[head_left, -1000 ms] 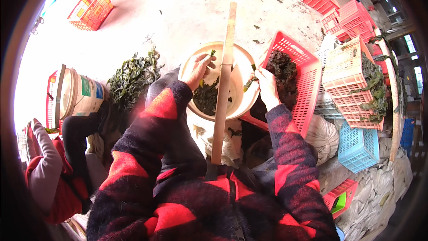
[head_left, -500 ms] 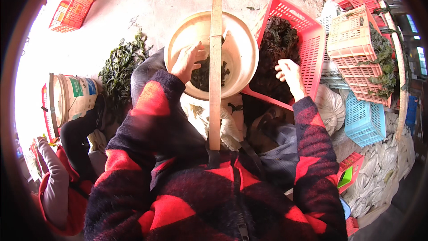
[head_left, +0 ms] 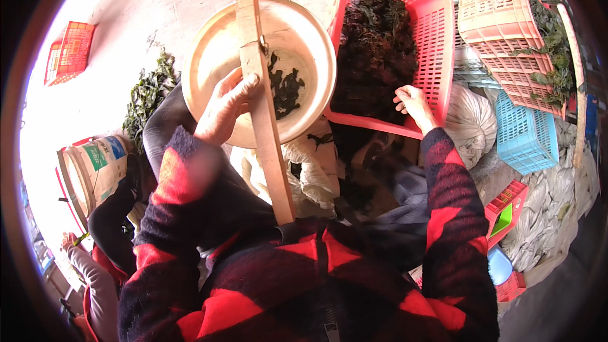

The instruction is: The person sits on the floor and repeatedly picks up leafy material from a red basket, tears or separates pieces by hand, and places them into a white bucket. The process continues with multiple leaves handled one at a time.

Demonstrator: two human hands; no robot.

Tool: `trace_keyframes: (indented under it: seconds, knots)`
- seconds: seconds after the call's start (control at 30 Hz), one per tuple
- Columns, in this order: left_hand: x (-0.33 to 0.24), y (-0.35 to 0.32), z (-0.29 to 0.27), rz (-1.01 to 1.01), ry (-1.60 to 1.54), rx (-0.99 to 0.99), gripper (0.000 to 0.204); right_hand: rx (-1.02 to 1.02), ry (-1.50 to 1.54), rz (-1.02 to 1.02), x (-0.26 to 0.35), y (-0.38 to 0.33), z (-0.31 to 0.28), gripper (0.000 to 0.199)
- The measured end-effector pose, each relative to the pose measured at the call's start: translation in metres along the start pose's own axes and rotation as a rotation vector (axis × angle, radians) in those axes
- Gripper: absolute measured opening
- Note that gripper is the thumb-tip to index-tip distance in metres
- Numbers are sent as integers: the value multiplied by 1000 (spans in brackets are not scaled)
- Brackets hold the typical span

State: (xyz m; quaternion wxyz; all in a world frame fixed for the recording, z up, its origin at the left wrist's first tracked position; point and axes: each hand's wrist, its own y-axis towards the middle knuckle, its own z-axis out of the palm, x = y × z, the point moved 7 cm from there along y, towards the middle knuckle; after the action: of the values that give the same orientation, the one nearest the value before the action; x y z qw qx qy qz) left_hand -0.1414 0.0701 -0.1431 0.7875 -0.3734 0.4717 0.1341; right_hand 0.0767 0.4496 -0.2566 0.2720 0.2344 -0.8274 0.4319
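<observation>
Wooden slat (head_left: 261,95) crosses basin (head_left: 209,44); red crate (head_left: 437,31) wall bounds right side.

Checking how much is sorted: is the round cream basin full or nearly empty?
Nearly empty: the cream basin holds only a small dark seaweed clump; bare bottom shows.

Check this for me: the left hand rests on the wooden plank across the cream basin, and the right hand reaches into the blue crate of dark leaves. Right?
Not quite. The head view shows the right hand at a red crate of dark leaves, not a blue one. The left hand does rest on the wooden plank across the cream basin.
</observation>
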Motion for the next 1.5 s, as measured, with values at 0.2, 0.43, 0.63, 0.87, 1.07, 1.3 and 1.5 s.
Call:
trace_keyframes:
  seconds: [0.2,0.43,0.63,0.87,1.07,1.3,1.5]
  knots:
    - [16,0,10,0,-43,-106,48,90,-355,-77,-10,38,21,26]
    - [14,5,8,53,-41,-160,43,151,-1052,-761,22,51,90,20]
    - [27,4,0,55,-46,-96,40,37,-397,-671,61,53,44,20]
    - [62,23,-64,-153,-362,-240,48,324,-330,-329,71,12,12,27]
    - [108,44,-67,-180,-137,-133,26,322,-9,-444,113,-1,-18,24]
    - [178,103,-50,-338,1575,784,14,288,-381,-437,88,4,6,26]
    - [161,102,-35,-127,1356,583,35,101,-455,-655,100,3,-26,23]
